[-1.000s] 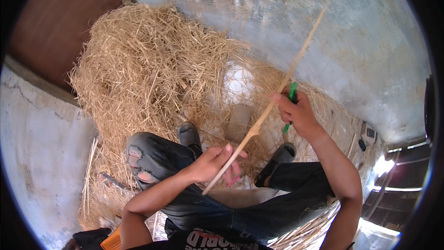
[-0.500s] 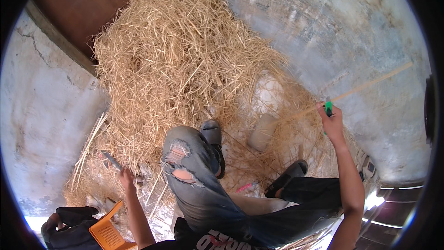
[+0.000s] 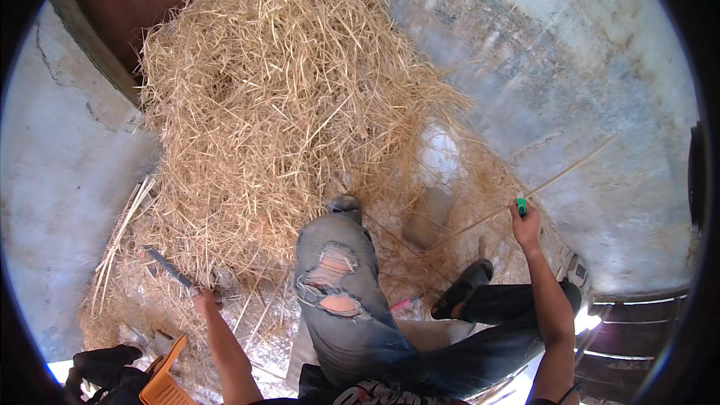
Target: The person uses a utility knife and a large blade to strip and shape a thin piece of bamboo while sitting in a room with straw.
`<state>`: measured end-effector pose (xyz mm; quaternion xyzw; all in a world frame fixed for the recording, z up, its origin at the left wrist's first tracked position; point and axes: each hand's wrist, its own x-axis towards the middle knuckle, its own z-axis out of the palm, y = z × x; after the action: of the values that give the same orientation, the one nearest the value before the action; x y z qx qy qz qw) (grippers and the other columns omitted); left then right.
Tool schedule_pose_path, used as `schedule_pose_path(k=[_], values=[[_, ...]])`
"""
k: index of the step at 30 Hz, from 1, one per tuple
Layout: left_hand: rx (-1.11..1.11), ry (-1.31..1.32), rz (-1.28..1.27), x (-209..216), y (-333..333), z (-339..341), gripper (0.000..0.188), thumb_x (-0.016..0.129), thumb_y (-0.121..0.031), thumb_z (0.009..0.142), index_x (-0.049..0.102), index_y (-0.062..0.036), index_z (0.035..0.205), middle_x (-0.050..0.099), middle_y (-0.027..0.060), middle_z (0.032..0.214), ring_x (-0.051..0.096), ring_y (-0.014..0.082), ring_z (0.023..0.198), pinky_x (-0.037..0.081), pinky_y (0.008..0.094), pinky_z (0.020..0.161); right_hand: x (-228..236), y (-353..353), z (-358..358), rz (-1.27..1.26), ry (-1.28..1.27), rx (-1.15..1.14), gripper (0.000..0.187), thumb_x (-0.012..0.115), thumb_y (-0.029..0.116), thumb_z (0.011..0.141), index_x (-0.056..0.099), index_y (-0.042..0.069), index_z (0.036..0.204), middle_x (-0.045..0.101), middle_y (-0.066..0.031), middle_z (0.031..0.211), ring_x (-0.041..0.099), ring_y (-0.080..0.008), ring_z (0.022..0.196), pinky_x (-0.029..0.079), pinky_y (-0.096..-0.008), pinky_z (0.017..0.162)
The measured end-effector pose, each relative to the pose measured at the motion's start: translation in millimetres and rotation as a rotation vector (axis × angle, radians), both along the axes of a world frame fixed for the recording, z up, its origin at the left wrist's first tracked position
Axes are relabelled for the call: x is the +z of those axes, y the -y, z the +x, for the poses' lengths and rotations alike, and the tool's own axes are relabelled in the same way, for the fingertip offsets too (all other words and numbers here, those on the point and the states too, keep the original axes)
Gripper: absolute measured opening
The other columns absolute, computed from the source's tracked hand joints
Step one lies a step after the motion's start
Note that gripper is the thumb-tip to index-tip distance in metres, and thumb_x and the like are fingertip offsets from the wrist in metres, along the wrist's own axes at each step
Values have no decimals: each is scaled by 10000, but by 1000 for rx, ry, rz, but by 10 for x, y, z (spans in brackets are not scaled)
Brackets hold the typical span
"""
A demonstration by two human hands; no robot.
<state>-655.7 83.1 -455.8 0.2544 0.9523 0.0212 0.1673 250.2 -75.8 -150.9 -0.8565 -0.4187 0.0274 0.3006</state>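
Note:
My right hand (image 3: 527,226) is closed around a green-handled tool (image 3: 522,207), perhaps a small cutter; most of it is hidden in the fist. A long thin strip, like split bamboo (image 3: 574,168), runs past its fingertips, slanting from the floor up toward the wall. I cannot tell whether the fingers also grip it. At left, my left hand (image 3: 207,301) is closed on a knife with a long flat grey blade (image 3: 169,266), which points away to the upper left over scattered straw. Its handle is hidden by the fingers.
A large straw heap (image 3: 262,82) rises against the wall (image 3: 525,75). Pale sticks (image 3: 124,232) lean at its left. Near my feet lie a brownish block (image 3: 427,217) and a pink item (image 3: 406,304). An orange printed sheet (image 3: 166,388) and dark clothing (image 3: 105,367) are at lower left.
My right hand has come lower and nearer, and the strip's far end has dropped toward the left. The left hand with the knife is slightly lower. My bent knee has shifted right.

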Motion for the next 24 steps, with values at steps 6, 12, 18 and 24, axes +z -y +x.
schedule_pose_path(k=[6,12,18,24], values=[[2,86,-206,54,-164,-117,921,692,-657,776,569,48,1356,632,265,1294,613,362,1222,483,462,1005,151,91,-93,-22,41,-12,340,691,287,951,620,18,756,475,-48,554,432,-133,537,363,-342,527],[-146,-174,-118,-112,-79,-9,790,579,-666,826,652,1,1243,685,213,1167,629,359,1143,425,498,1054,265,126,-136,-41,63,12,346,678,296,955,620,21,755,528,-67,560,481,-163,526,391,-361,537],[-62,533,252,-139,-82,-680,464,509,-500,975,614,-113,1209,716,111,1051,687,247,953,540,444,812,256,-29,26,-30,106,62,339,683,279,945,590,1,774,465,-84,585,412,-166,567,379,-366,546],[263,1555,835,863,15,-648,228,577,-267,1004,635,-65,1092,723,42,954,703,174,830,581,347,729,309,-299,69,-43,134,89,303,701,283,909,645,-8,848,580,-212,666,534,-344,579,438,-427,587]])
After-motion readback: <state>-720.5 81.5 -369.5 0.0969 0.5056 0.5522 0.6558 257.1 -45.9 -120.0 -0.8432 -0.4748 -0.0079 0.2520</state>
